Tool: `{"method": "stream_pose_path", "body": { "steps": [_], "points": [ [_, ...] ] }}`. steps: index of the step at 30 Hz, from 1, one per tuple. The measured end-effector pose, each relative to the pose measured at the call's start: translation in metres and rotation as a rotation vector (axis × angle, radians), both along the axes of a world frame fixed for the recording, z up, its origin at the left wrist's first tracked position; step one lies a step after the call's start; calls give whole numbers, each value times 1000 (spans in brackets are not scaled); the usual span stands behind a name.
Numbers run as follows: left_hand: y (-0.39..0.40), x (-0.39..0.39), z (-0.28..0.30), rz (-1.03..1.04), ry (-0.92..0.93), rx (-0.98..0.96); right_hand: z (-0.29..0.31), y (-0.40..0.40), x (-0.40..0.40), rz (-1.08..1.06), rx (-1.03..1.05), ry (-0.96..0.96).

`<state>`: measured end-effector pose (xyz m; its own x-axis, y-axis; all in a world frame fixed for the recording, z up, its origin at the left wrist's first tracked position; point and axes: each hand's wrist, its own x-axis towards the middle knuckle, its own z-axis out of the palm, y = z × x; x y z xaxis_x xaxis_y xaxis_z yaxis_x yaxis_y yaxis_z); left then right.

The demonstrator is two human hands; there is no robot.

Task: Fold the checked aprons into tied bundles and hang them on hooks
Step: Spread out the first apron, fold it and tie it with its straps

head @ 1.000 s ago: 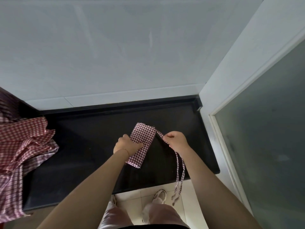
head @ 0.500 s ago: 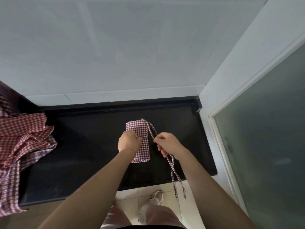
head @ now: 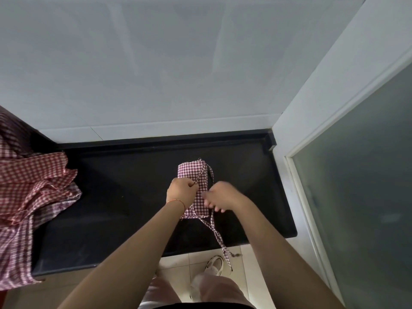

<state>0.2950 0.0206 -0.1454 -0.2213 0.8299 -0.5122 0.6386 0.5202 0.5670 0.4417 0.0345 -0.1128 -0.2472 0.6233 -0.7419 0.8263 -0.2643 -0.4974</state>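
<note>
While the left hand [head: 181,192] pinches one strap [head: 199,176] at the folded apron [head: 197,190] beside it, the blurred right hand [head: 219,198], its hold indistinct, lies against the bundle's opposite edge. The bundle's long axis runs away from the person; the loose tie [head: 217,234] trails beneath the right hand.

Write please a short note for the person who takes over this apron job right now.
Left hand pinches one checked strap on the folded red-and-white checked apron bundle, which lies on the black stone counter.
Right hand is blurred at the bundle's right edge; its grip is unclear.
The other strap's loose end hangs over the counter edge.
Done: folding.
Left: the knot, hanging, and the pile of unfolded checked aprons at the left.
</note>
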Motion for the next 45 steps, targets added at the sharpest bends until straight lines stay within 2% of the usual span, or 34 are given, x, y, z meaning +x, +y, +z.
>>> {"method": "stream_pose_path", "body": {
  "steps": [2, 4, 7, 10, 13, 15, 19, 24, 28, 30, 34, 36, 38, 39, 41, 45],
  "points": [
    [-1, -3, -4, -21, -36, -5, -5, 11, 15, -226, 251, -107],
    [-1, -6, -5, -25, -98, -7, -18, 16, 20, -325, 340, -132],
    [-2, -7, -7, -38, -189, -22, -35, 9, 8, -293, 182, -45],
    [-8, -9, -8, -20, -158, 27, -40, -1, -5, -247, 201, -80],
    [-18, -15, -14, 67, -55, 136, -44, -6, -11, -424, 71, 18],
    [-21, -17, -17, 112, -83, 157, -41, -7, -13, -595, -90, 133],
    [-18, -26, -10, 313, -342, 9, -32, -11, -13, -754, -273, 319],
    [-13, -36, -1, 533, -780, -104, -21, -16, -6, -840, -322, 534],
    [-7, -44, 13, 445, -1109, -167, -11, -9, -3, -986, -385, 827],
    [-4, -46, 20, 374, -1226, -206, -11, -4, -4, -1082, -333, 864],
    [2, -44, 31, 395, -1336, -227, -16, -1, -2, -1028, -268, 784],
    [4, -38, 35, 416, -1368, -194, -17, -1, 1, -913, -150, 698],
    [5, -33, 39, 453, -1402, -146, -14, -2, -1, -786, -38, 502],
    [5, -30, 40, 453, -1408, -116, -15, -2, -2, -699, -15, 481],
    [5, -25, 42, 433, -1386, -55, -13, -6, -4, -684, -115, 577],
    [7, -26, 41, 339, -1280, 3, -5, -8, -6, -933, -343, 911]
  ]
}}
